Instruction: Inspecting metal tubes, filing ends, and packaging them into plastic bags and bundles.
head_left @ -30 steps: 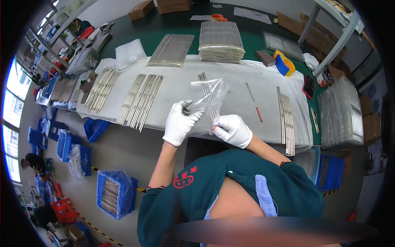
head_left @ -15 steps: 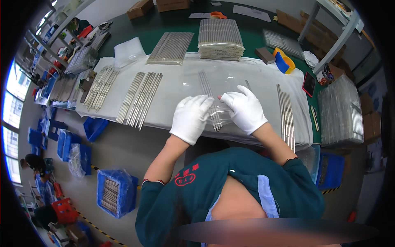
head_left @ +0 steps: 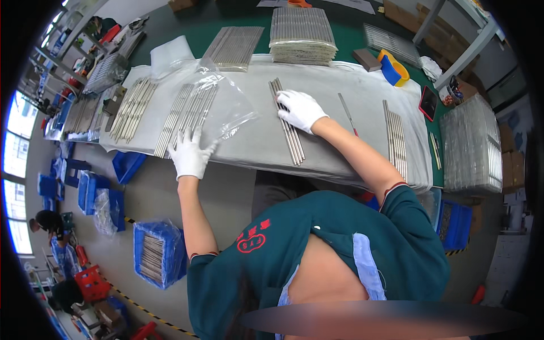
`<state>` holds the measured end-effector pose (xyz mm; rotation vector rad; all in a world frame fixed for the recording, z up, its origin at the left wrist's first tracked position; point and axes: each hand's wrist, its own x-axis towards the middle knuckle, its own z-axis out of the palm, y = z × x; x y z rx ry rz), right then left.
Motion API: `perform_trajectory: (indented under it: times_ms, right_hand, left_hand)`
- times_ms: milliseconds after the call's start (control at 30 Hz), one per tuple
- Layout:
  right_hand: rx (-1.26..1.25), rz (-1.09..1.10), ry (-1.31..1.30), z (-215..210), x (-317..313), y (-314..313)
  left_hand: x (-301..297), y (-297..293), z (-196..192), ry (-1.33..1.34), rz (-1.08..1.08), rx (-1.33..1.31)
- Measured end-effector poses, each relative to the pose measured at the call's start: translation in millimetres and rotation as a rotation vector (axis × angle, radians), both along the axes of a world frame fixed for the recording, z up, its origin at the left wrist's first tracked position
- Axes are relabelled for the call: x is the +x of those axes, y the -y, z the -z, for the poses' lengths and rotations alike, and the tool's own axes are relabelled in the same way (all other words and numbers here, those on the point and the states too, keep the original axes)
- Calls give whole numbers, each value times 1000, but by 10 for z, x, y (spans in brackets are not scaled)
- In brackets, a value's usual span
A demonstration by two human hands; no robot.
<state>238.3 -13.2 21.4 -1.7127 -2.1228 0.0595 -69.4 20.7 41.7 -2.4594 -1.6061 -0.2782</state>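
Both my hands wear white gloves. My left hand (head_left: 191, 154) lies flat with fingers spread at the near edge of the white-covered bench (head_left: 334, 153), touching the corner of a clear plastic bag (head_left: 218, 107) that lies over a row of thin metal rods (head_left: 190, 110). My right hand (head_left: 300, 109) rests palm down on the far end of a small bundle of metal rods (head_left: 290, 133) lying lengthwise on the white cover. Its fingers are on the rods, not closed around them.
More rod rows (head_left: 131, 107) lie at the left, another set (head_left: 395, 139) at the right. Bagged rod stacks (head_left: 300, 34) stand at the back. A blue and yellow tool (head_left: 392, 65) sits at the back right. Blue bins (head_left: 156, 252) stand on the floor at the left.
My hands were together at the bench's middle handling a clear bag. They have parted: the left went left with the bag over the rods, the right moved out onto the rod bundle.
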Motion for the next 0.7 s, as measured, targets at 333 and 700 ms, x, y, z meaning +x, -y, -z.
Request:
perform_trajectory:
  times_ms: [333,700]
  right_hand:
    - [48,83,45,110,27,-658]
    - [89,192,-261,55,16,287]
  left_hand:
    - [763,912,257,929,127,-1679]
    - [1276,1233,571,1458,284,-2110]
